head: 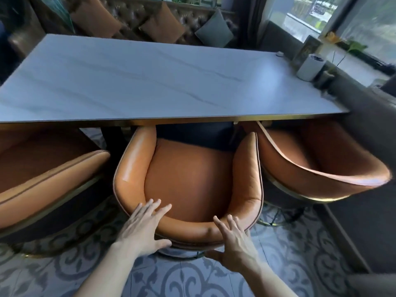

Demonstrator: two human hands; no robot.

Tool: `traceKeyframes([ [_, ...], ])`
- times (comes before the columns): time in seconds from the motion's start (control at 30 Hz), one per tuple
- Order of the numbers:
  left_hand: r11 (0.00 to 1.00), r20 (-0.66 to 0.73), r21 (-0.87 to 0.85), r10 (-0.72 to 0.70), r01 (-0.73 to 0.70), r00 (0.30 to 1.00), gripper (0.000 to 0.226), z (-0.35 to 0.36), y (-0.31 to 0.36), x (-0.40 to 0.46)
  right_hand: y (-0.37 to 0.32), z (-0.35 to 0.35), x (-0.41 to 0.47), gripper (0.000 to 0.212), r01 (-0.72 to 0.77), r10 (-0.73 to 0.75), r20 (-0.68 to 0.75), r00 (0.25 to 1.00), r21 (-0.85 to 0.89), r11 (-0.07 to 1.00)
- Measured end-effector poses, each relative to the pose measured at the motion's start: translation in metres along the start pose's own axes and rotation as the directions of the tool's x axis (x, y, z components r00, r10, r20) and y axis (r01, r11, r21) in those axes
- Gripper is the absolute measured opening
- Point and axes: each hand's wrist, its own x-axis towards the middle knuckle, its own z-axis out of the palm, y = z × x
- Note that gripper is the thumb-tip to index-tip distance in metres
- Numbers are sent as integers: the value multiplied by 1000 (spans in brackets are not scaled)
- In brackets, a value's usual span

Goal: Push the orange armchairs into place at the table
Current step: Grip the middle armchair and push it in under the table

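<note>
Both hands lie spread and flat on the backrest rim of the middle armchair [188, 181], left hand [141, 228] and right hand [237, 243] equally near, fingers gripping nothing; its arms meet the near edge of the table [150, 82], which lies straight ahead of the palms.

Three orange leather armchairs [188, 179] [42, 168] [317, 159] are counted at one pale marble tabletop [150, 82]. Three cushions are seen behind: two orange [94, 17] [162, 22], one grey [214, 31]. One white cylindrical pot [310, 66] is counted.
</note>
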Motion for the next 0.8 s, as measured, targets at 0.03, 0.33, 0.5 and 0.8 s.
traceKeyframes([
  [0.03, 1000, 14, -7, 14, -14, 1000, 100, 4, -3, 5, -1, 4, 3, 104, -3, 3, -3, 1000, 2, 1000],
  [0.33, 997, 35, -48, 54, -52, 998, 92, 38, -22, 21, 1, 25, 18, 84, -13, 15, -122, 992, 18, 1000],
  [0.5, 998, -80, -42, 42, -46, 996, 83, 43, -15, 13, 3, 38, 18, 82, -9, 18, -138, 990, 60, 998],
  [0.8, 1000, -136, -26, -21, 17, 991, 77, 57, 4, -10, 22, 42, 14, 77, 103, -95, -155, 983, 44, 994],
])
